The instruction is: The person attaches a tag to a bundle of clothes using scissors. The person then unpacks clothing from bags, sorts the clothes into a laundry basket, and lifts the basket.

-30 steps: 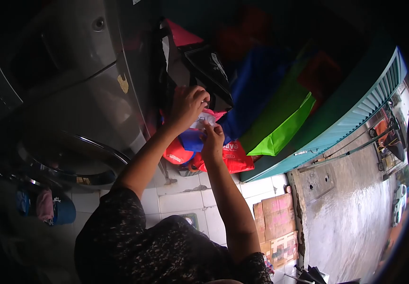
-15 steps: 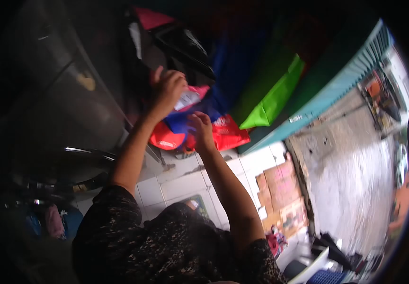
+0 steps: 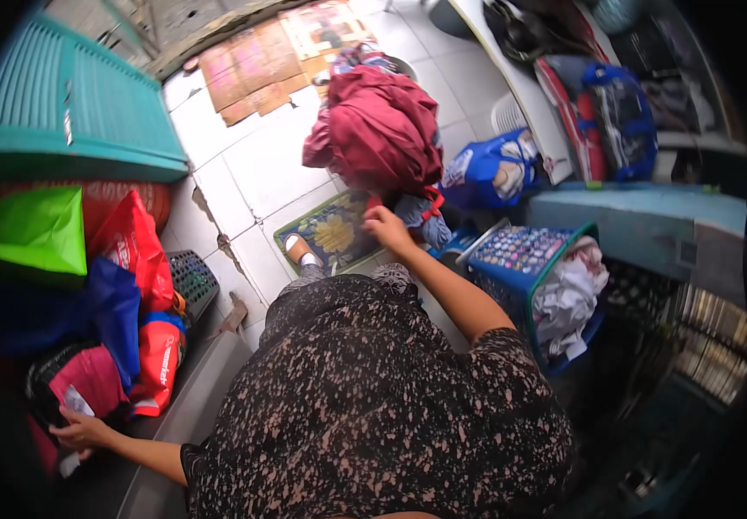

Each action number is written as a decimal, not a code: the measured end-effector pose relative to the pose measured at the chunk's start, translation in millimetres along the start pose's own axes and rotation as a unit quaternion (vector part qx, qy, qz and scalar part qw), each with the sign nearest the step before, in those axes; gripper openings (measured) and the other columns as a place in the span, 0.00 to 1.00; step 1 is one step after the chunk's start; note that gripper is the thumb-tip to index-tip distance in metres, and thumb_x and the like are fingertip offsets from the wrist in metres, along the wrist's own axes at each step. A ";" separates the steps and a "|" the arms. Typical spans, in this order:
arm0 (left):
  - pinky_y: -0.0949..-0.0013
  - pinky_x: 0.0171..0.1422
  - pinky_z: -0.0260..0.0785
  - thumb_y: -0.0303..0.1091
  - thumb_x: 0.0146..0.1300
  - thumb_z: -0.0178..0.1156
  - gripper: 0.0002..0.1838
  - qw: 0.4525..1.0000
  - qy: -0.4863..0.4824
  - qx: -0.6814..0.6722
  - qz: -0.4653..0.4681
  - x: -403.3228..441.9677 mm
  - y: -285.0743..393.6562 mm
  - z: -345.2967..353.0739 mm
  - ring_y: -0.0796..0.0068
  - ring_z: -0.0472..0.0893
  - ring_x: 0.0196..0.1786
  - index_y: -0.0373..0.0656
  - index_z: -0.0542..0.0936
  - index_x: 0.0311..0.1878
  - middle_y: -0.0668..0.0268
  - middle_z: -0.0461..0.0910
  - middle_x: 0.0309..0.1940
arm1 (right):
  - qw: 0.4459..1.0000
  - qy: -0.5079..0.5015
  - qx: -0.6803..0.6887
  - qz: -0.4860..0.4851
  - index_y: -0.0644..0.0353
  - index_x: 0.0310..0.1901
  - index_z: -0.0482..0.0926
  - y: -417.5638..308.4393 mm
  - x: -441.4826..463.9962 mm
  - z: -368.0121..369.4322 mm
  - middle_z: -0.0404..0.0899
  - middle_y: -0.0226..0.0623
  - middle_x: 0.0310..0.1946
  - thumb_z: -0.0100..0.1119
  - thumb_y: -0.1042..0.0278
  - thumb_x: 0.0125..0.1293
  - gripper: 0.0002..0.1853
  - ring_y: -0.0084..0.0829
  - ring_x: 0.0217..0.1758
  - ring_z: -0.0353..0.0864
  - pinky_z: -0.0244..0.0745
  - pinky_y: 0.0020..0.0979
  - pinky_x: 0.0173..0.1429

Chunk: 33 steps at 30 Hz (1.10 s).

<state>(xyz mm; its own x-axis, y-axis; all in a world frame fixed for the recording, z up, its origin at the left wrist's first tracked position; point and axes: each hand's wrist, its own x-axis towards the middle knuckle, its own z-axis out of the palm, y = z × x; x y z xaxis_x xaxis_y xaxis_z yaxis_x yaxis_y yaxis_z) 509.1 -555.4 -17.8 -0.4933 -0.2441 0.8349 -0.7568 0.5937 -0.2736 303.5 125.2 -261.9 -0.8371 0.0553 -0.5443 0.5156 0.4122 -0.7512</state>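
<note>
At the lower left, my left hand (image 3: pixel 81 431) reaches to a pink and black bag (image 3: pixel 88 381), with its fingers apart against the bag's side near a white tag. My right hand (image 3: pixel 389 230) is ahead of my body, above the floor mat's right edge. Its fingers are curled around what looks like a red strap (image 3: pixel 373 202), partly hidden by the hand. Just beyond it is a large heap of maroon cloth (image 3: pixel 382 130), with a blue denim piece (image 3: pixel 425 221) under it.
Blue, green (image 3: pixel 32 232) and red bags (image 3: pixel 161 363) stand on the left, below a teal louvred door (image 3: pixel 28 86). A yellow-flowered mat (image 3: pixel 339 232) lies on white tiles. To the right are a blue bag (image 3: pixel 486 177) and a laundry basket (image 3: pixel 520 251) of clothes.
The view has swung round from the bags to the tiled floor. My right hand has left the bags for the maroon heap's side; my left hand remains by the pink and black bag.
</note>
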 end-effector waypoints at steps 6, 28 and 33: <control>0.58 0.49 0.67 0.48 0.55 0.61 0.25 0.971 0.155 -0.106 0.145 69.7 259.7 -115.3 0.59 0.75 0.45 0.38 0.70 0.47 0.58 0.73 0.44 | 0.944 0.148 0.224 0.193 0.56 0.41 0.71 149.9 -57.3 -173.1 0.78 0.29 0.30 0.47 0.68 0.59 0.09 0.17 0.26 0.70 0.63 0.18 0.27; 0.73 0.51 0.66 0.28 0.56 0.49 0.14 0.276 -0.820 -0.486 0.124 -519.1 857.0 -289.4 0.74 0.74 0.45 0.38 0.72 0.47 0.63 0.75 0.43 | 0.836 0.054 0.448 0.313 0.53 0.55 0.69 345.7 114.5 -136.6 0.74 0.26 0.43 0.53 0.58 0.58 0.22 0.22 0.45 0.69 0.66 0.28 0.44; 0.74 0.41 0.67 0.25 0.54 0.46 0.15 0.116 -0.872 -0.466 0.097 -537.5 917.8 -293.6 0.77 0.73 0.37 0.40 0.71 0.47 0.67 0.74 0.37 | 0.792 0.167 0.534 0.243 0.56 0.46 0.65 358.8 164.9 -72.6 0.71 0.30 0.37 0.57 0.66 0.50 0.20 0.23 0.34 0.72 0.65 0.25 0.33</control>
<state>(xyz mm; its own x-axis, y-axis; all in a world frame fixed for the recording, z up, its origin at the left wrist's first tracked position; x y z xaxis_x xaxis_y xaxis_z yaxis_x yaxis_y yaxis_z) 205.6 345.8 -577.4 -0.4139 0.5413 -0.7318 -0.6847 0.3447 0.6422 337.2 348.2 -594.1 -0.4022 0.2819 -0.8711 0.5033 -0.7267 -0.4675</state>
